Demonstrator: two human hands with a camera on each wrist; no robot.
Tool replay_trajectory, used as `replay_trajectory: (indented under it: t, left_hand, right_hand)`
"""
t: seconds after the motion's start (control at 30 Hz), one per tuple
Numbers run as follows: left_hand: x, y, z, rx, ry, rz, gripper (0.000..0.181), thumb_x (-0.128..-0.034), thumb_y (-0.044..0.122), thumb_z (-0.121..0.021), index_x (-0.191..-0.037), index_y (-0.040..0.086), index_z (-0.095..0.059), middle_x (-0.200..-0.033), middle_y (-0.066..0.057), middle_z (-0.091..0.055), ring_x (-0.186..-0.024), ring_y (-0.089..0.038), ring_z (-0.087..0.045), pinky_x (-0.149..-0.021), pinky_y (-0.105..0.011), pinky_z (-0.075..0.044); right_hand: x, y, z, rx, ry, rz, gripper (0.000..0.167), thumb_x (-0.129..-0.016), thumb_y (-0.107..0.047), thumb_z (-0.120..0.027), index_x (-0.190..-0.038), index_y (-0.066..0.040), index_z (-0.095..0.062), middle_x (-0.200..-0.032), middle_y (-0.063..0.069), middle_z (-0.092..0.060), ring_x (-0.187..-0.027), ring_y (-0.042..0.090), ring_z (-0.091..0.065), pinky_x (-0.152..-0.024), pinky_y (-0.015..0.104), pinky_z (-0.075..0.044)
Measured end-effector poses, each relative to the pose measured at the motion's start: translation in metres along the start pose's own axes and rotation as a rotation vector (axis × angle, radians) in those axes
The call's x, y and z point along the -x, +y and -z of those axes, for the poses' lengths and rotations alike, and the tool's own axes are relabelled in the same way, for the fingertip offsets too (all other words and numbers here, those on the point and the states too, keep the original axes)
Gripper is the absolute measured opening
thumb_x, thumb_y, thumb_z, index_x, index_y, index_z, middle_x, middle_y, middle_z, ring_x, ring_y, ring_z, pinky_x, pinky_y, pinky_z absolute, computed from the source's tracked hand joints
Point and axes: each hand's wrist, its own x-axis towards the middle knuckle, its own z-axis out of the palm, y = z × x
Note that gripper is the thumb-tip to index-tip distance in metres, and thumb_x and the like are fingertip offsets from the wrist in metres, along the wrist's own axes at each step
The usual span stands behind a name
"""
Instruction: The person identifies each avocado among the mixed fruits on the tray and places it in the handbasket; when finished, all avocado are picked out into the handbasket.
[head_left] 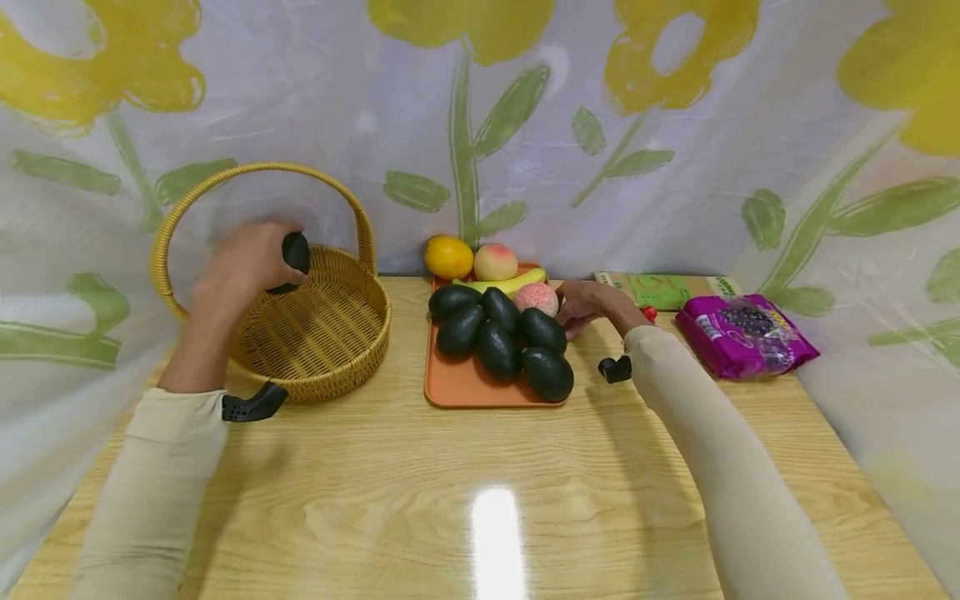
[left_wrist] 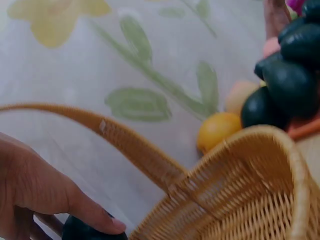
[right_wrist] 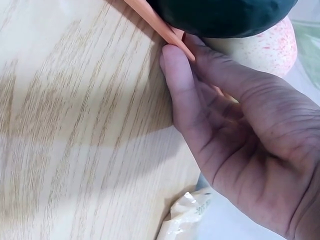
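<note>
My left hand [head_left: 251,265] holds a dark green avocado [head_left: 297,252] above the woven basket [head_left: 318,333], inside the arch of its handle. In the left wrist view, thumb and fingers wrap this avocado [left_wrist: 90,230], which is partly cut off by the frame. My right hand [head_left: 585,305] is at the right edge of the orange tray [head_left: 468,387]. The right wrist view shows thumb and finger pinching the tray's rim [right_wrist: 160,27]. Several avocados [head_left: 498,352] lie on the tray, in front of a speckled peach [head_left: 537,299] and a banana [head_left: 517,282].
Behind the avocados sit a yellow-orange fruit [head_left: 448,257] and a smooth peach [head_left: 495,262]. A purple grape-printed package [head_left: 742,333], a green-and-brown flat pack [head_left: 663,290] and a small red item [head_left: 649,313] lie to the right. A flowered curtain [head_left: 315,100] hangs behind.
</note>
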Motion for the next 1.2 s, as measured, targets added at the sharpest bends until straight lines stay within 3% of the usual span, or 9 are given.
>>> replay_trajectory:
  t: [0.17, 0.33, 0.7, 0.97, 1.2]
  left_hand:
    - [-0.004, -0.018, -0.015, 0.022, -0.055, 0.085, 0.083, -0.0821, 0.018, -0.085, -0.152, -0.002, -0.044, -0.150, -0.038, -0.044, -0.132, -0.058, -0.044, -0.102, -0.071, -0.045]
    - [0.001, -0.030, -0.025, 0.048, -0.074, 0.162, 0.083, -0.0818, 0.018, -0.085, -0.150, -0.004, -0.043, -0.150, -0.039, -0.040, -0.131, -0.062, -0.043, -0.098, -0.075, -0.046]
    - [0.007, -0.037, -0.040, 0.013, -0.084, 0.175, 0.080, -0.0833, 0.014, -0.082, -0.150, -0.004, -0.041, -0.144, -0.044, -0.042, -0.126, -0.064, -0.047, -0.092, -0.076, -0.048]
    - [0.009, -0.043, -0.054, -0.055, -0.035, 0.160, 0.079, -0.0817, 0.015, -0.085, -0.148, -0.004, -0.045, -0.136, -0.045, -0.050, -0.121, -0.064, -0.052, -0.092, -0.075, -0.049]
    - [0.005, -0.048, -0.065, -0.057, -0.055, 0.172, 0.085, -0.0850, 0.014, -0.084, -0.154, -0.006, -0.038, -0.142, -0.052, -0.034, -0.122, -0.073, -0.042, -0.091, -0.077, -0.047]
  right_hand:
    - [0.002, -0.002, 0.000, -0.021, -0.010, 0.005, 0.052, -0.099, -0.009, -0.068, -0.145, 0.004, -0.047, -0.101, 0.006, -0.066, -0.075, 0.006, -0.068, -0.073, 0.021, -0.061]
    - [0.002, -0.005, 0.000, -0.017, 0.000, 0.016, 0.051, -0.098, -0.009, -0.070, -0.144, 0.003, -0.049, -0.097, 0.005, -0.067, -0.073, 0.006, -0.068, -0.073, 0.021, -0.061]
    - [0.003, -0.002, 0.001, -0.005, 0.013, -0.004, 0.051, -0.098, -0.011, -0.071, -0.142, 0.003, -0.050, -0.099, 0.006, -0.067, -0.075, 0.006, -0.069, -0.073, 0.021, -0.061]
    - [0.004, 0.000, 0.001, -0.053, 0.000, 0.014, 0.049, -0.098, -0.010, -0.071, -0.141, 0.004, -0.052, -0.101, 0.006, -0.066, -0.074, 0.005, -0.069, -0.074, 0.021, -0.061]
    - [0.005, 0.001, -0.003, -0.058, 0.016, 0.028, 0.047, -0.098, -0.011, -0.071, -0.139, 0.003, -0.053, -0.102, 0.006, -0.066, -0.073, 0.005, -0.069, -0.072, 0.021, -0.061]
